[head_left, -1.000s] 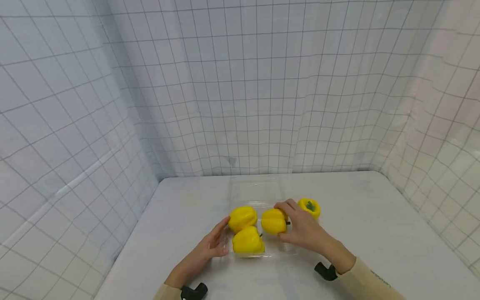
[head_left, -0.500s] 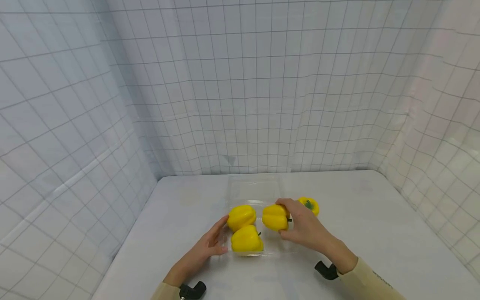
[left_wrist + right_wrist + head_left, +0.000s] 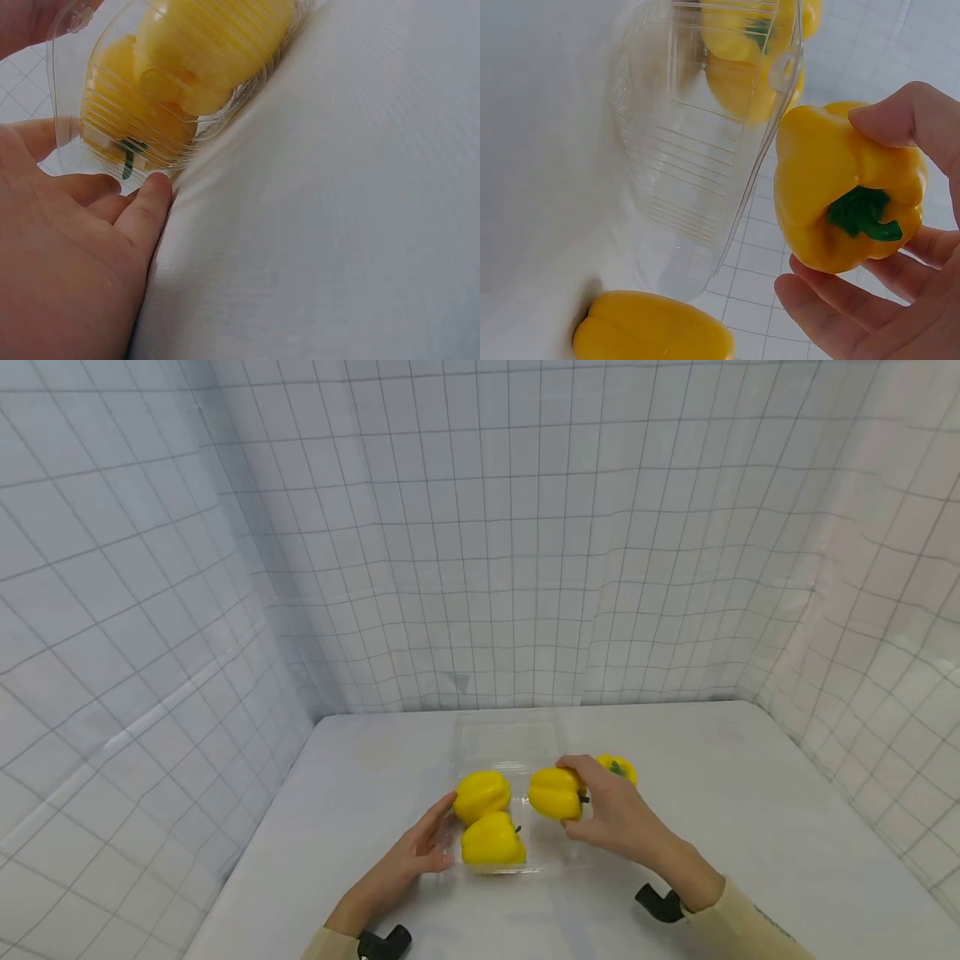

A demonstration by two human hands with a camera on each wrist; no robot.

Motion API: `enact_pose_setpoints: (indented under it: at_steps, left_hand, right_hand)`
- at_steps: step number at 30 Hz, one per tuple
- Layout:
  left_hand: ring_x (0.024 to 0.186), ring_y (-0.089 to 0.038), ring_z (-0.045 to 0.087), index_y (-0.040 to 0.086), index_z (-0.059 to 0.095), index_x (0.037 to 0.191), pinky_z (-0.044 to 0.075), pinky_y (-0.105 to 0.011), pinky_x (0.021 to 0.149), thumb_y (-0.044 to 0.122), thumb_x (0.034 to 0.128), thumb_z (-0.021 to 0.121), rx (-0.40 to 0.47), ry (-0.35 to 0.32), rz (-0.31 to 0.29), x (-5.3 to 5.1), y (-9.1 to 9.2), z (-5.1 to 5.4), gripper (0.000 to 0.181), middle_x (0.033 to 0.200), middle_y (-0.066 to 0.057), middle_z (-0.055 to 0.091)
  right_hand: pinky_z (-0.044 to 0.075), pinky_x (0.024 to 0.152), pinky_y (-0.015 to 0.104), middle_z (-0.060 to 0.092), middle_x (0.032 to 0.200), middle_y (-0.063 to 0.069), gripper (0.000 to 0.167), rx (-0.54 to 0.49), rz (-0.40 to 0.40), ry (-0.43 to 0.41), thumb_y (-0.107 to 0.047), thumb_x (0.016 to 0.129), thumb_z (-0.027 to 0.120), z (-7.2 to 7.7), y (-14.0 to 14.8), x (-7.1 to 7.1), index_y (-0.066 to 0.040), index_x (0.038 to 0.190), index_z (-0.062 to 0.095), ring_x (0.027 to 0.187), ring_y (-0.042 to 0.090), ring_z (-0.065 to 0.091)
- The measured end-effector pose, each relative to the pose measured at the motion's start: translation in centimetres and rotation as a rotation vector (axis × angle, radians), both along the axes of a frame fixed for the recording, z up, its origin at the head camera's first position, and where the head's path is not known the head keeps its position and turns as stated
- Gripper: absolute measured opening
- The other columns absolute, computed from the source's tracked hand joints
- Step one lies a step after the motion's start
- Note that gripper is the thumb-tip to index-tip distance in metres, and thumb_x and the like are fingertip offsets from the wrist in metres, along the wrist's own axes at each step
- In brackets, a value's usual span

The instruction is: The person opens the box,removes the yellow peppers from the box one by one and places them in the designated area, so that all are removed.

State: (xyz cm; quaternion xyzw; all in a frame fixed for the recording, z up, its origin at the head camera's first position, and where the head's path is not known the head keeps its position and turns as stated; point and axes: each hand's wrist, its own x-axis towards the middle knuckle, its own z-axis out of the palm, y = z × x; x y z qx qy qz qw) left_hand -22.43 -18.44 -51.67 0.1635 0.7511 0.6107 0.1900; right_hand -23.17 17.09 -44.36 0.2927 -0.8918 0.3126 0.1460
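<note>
Resting against the left side of the clear box [image 3: 546, 856], our left hand [image 3: 416, 850] is lying with its fingers extended and loosely spread, touching the plastic and gripping nothing that we can see. Our right hand [image 3: 617, 812] is holding one pepper [image 3: 553, 793], the thumb pressing one side and the fingers supporting the other, while the green stem [image 3: 859, 214] is facing back toward the palm. That pepper is hanging above the right part of the box, near the rim [image 3: 744, 201] (we cannot tell whether the two are touching). Two more peppers, a rear one [image 3: 482, 796] and a front one [image 3: 492, 839], are sitting together in the left half, a fourth pepper [image 3: 618, 769] is standing on the table [image 3: 360, 802] beyond our right hand, and the lid [image 3: 510, 739] is lying back behind the box. To be working well, we should be pinching evenly, as the glossy skin is probably offering little friction. We should be carrying the pepper high over the rim, since a bump could be shifting such light plastic, and our left hand should be bracing without squeezing.
</note>
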Motion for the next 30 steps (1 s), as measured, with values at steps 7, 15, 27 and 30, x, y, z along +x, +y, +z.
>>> enact_pose_setpoints:
  at_steps: [7, 15, 27, 30]
  left_hand:
    - [0.154, -0.023, 0.007, 0.038, 0.019, 0.160, 0.014, -0.050, 0.121, 0.033, 0.0944, 0.067, -0.010, -0.007, 0.002, -0.2, 0.1, 0.0, 0.082, 0.168, 0.005, 0.007]
    - [0.154, -0.023, 0.006, 0.036, 0.018, 0.161, 0.014, -0.050, 0.122, 0.031, 0.0948, 0.067, 0.006, -0.012, -0.001, -0.3, 0.1, 0.1, 0.083, 0.168, 0.004, 0.006]
    - [0.154, -0.025, 0.004, 0.035, 0.017, 0.161, 0.011, -0.052, 0.122, 0.031, 0.0956, 0.065, 0.004, -0.007, -0.004, -0.1, 0.0, 0.0, 0.081, 0.168, 0.003, 0.005]
    - [0.154, -0.024, 0.005, 0.036, 0.017, 0.161, 0.012, -0.052, 0.122, 0.031, 0.0956, 0.065, 0.003, -0.004, -0.003, -0.1, 0.0, 0.0, 0.081, 0.168, 0.003, 0.006]
  right_hand:
    - [0.056, 0.087, 0.029, 0.056, 0.123, -0.016, 0.075, 0.043, -0.048, 0.064, -0.023, 0.069, 0.086, 0.3, 0.4, 0.4, -0.025, 0.135, 0.051, 0.100, 0.002, 0.056]
    - [0.054, 0.086, 0.032, 0.053, 0.124, -0.018, 0.073, 0.061, -0.084, 0.096, -0.026, 0.068, 0.087, 0.7, 0.8, 0.7, -0.028, 0.133, 0.054, 0.104, 0.004, 0.052]
    - [0.054, 0.084, 0.036, 0.051, 0.123, -0.017, 0.075, 0.042, -0.082, 0.106, -0.026, 0.067, 0.089, 0.4, 1.8, 1.5, -0.035, 0.134, 0.056, 0.110, 0.008, 0.047]
    - [0.054, 0.084, 0.036, 0.052, 0.123, -0.017, 0.077, 0.041, -0.084, 0.107, -0.027, 0.067, 0.089, 0.3, 2.1, 1.6, -0.038, 0.136, 0.055, 0.111, 0.008, 0.047]
